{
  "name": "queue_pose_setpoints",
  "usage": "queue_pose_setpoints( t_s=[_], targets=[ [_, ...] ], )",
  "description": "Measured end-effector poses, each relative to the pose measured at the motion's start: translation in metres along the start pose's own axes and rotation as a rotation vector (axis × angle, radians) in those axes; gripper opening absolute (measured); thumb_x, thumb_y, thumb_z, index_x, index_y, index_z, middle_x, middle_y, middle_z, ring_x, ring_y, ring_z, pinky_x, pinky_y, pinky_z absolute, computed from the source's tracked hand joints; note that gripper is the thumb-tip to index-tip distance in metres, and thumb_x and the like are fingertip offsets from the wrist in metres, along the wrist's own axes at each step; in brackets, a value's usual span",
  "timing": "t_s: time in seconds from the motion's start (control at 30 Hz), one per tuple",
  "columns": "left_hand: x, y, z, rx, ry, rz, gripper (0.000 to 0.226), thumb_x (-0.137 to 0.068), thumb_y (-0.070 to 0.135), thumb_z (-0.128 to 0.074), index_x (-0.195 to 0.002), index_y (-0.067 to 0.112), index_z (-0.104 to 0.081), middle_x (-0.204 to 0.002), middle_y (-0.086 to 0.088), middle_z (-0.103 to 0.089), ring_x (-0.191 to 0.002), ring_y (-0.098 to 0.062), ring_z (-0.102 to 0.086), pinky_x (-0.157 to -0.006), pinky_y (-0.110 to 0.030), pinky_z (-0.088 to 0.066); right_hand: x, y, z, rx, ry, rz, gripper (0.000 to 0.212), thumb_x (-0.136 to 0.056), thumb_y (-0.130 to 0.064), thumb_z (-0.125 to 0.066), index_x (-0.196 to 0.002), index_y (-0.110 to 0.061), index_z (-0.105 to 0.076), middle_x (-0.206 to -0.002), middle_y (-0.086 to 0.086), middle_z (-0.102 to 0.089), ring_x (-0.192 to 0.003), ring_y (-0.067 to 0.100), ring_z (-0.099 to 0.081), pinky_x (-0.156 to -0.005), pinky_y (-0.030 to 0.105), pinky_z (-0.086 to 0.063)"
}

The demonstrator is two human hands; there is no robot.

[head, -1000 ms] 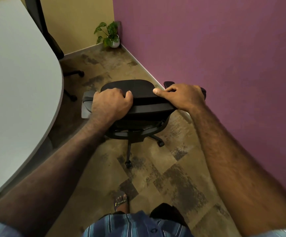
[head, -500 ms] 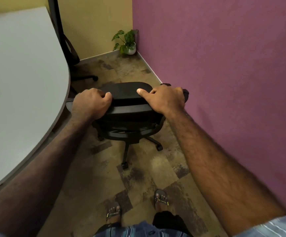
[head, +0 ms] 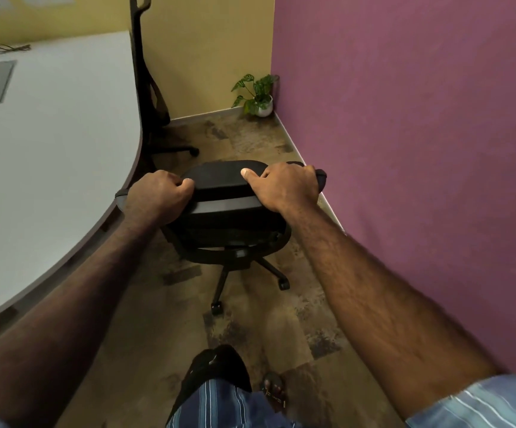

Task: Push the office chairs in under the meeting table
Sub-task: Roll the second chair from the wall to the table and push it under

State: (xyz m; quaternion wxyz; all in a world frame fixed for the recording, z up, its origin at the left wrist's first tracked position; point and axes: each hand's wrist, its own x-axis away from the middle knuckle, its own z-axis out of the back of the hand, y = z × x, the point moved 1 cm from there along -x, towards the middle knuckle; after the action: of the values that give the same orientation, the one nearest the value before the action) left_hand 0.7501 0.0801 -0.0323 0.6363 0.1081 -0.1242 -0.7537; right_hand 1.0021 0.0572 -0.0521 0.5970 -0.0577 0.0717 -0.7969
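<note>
The black office chair with a mesh back (head: 228,208) is gripped at its top edge by the left hand (head: 157,196) and the right hand (head: 284,188), both curled around it. It stands just beside the curved edge of the pale grey worktop (head: 49,168). A second black chair (head: 148,97) is tucked against that worktop further along.

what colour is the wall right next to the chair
The wall beside the office chair is a purplish mauve, clearest in the head view.

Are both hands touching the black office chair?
Touching. The head view shows the left hand and right hand wrapped over the top edge of the black office chair, with no gap.
</note>
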Motion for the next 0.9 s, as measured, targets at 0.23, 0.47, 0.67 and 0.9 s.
queue_pose_setpoints(
  t_s=[0.23, 0.47, 0.67, 0.9],
  targets=[
    [-0.03, 0.009, -0.006, -0.001, 0.076, 0.096, 0.056, -0.105, 0.042, -0.048, -0.059, 0.014, -0.063, -0.061, -0.009, -0.058, -0.058, -0.02, -0.053, -0.052, -0.028, -0.032, -0.05, 0.002, -0.002, -0.02, 0.003, 0.082, 0.08, -0.094, -0.09, -0.029, -0.09, -0.028, -0.079, -0.076, -0.004, -0.067, -0.079, 0.021, -0.059, -0.088, 0.045, -0.035],
    [-0.075, 0.035, -0.019, 0.016, 0.058, 0.149, 0.055, -0.106, 0.047, -0.044, -0.062, 0.02, -0.063, -0.06, -0.004, -0.059, -0.058, -0.021, -0.059, -0.053, -0.028, -0.036, -0.124, 0.023, 0.002, -0.063, -0.021, 0.185, 0.077, -0.094, -0.09, -0.029, -0.099, -0.036, -0.084, -0.074, -0.012, -0.063, -0.086, 0.019, -0.056, -0.094, 0.044, -0.037],
    [-0.107, 0.076, -0.037, -0.029, 0.119, 0.151, 0.057, -0.105, 0.049, -0.041, -0.061, 0.018, -0.062, -0.053, 0.004, -0.053, -0.052, -0.011, -0.052, -0.063, -0.034, -0.043, -0.195, 0.05, 0.01, -0.035, -0.021, 0.257, 0.074, -0.092, -0.092, -0.032, -0.1, -0.041, -0.084, -0.093, -0.011, -0.076, -0.104, 0.024, -0.066, -0.088, 0.04, -0.038],
    [-0.13, 0.106, -0.053, -0.088, 0.08, 0.225, 0.055, -0.108, 0.049, -0.038, -0.075, 0.019, -0.07, -0.06, 0.004, -0.059, -0.059, -0.012, -0.058, -0.091, -0.05, -0.057, -0.247, 0.067, 0.012, -0.048, -0.062, 0.341, 0.073, -0.087, -0.095, -0.033, -0.093, -0.044, -0.083, -0.079, -0.019, -0.065, -0.103, 0.022, -0.065, -0.093, 0.042, -0.041]
  ],
)
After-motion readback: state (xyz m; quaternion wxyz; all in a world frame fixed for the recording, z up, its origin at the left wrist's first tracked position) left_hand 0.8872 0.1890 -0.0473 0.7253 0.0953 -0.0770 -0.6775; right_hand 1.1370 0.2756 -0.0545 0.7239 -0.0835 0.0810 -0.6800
